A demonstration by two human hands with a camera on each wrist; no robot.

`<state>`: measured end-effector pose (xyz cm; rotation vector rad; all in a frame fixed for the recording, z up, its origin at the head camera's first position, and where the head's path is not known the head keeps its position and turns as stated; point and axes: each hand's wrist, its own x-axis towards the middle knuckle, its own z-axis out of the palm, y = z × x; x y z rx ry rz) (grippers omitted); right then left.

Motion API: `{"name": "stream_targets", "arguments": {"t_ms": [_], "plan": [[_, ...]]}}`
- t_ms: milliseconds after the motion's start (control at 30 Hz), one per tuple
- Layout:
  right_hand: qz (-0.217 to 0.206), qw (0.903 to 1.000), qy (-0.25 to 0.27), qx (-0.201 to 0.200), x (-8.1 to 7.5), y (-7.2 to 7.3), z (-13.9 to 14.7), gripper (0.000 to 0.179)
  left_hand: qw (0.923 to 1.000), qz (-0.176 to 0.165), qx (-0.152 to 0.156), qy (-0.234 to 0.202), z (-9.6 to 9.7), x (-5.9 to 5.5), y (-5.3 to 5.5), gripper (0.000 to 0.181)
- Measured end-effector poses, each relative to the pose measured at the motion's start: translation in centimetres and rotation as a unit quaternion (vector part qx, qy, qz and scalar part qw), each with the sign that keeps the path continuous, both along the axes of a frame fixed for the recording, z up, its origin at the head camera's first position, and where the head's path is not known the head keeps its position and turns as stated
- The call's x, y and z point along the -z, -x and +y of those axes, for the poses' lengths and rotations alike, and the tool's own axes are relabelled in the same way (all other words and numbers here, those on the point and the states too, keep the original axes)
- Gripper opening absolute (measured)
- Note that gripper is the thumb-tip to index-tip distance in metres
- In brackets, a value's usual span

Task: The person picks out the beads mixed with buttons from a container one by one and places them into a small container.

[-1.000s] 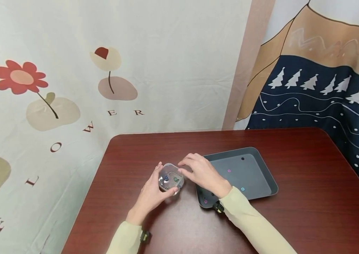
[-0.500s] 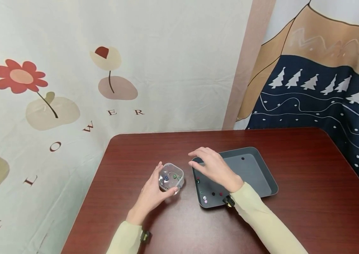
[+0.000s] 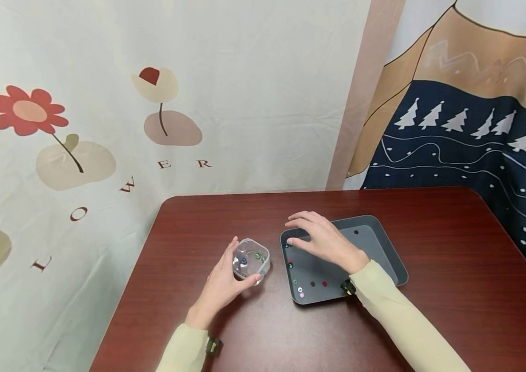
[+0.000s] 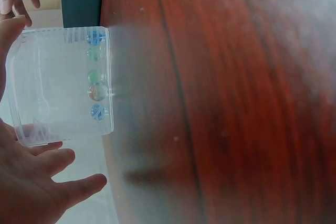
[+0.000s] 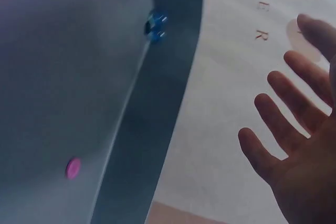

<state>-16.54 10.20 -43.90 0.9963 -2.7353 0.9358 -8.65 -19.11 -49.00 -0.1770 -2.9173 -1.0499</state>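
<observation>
A small clear plastic container (image 3: 251, 249) stands on the table with several glass marbles (image 4: 97, 92) in blue, green and mixed colours along its bottom. My left hand (image 3: 220, 287) holds it from the left side, thumb at the near side and fingers round the far side. My right hand (image 3: 329, 243) hovers over the left part of a dark grey tray (image 3: 390, 257), fingers spread and holding nothing. In the right wrist view, blue marbles (image 5: 156, 24) lie against the tray wall, and a small pink disc (image 5: 73, 168) is on its floor.
Small beads or discs lie along the tray's left and near parts, among them a red one (image 3: 324, 283) and a dark one (image 3: 313, 284). Another dark disc (image 3: 356, 232) is near the far edge. A printed curtain (image 3: 263, 103) hangs behind the brown table (image 3: 197, 222).
My right hand has moved from beside the container rightward over the tray, its fingers spreading. The left hand and container have stayed in place.
</observation>
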Motion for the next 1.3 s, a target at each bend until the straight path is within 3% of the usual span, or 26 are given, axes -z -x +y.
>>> {"name": "stream_targets", "arguments": {"t_ms": [367, 800, 1300], "plan": [[-0.026, 0.9965, -0.061, -0.050, 1.4, 1.1, 1.1, 0.053, 1.0000, 0.007, 0.002, -0.001, -0.1, 0.1, 0.0, 0.107], [-0.029, 0.9876, -0.123, -0.093, 2.6, 1.3, 1.4, 0.060, 0.9999, 0.010, 0.004, -0.004, -0.1, -0.1, -0.1, 0.105], [-0.016, 0.9788, -0.163, -0.123, 3.8, 1.2, 0.2, 0.052, 0.9999, 0.010, 0.004, -0.003, 0.0, -0.1, 0.0, 0.105]]}}
